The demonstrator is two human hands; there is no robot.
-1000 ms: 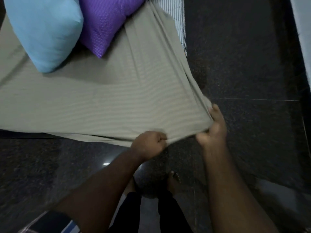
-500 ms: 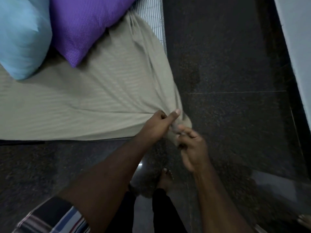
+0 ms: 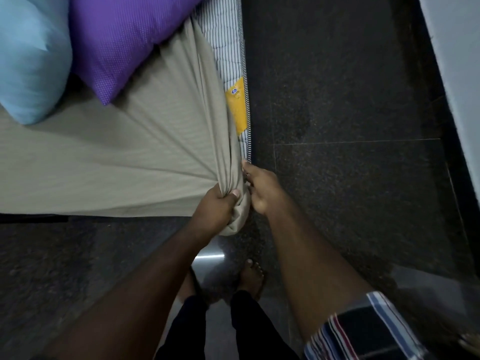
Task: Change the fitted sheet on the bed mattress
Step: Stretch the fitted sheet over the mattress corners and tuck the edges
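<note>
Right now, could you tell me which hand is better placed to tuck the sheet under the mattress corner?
Probably the right hand: it sits at the mattress corner, while the left hand grips the bunched sheet.

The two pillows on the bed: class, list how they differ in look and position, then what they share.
The blue pillow is plain light blue; the purple pillow is dotted. The blue pillow lies at the picture's left edge; the purple pillow lies nearer the striped mattress. Both rest on the beige sheet.

Sheet (image 3: 130,157) corner bunched in left hand (image 3: 218,203), striped mattress (image 3: 228,48) edge newly bared
</note>
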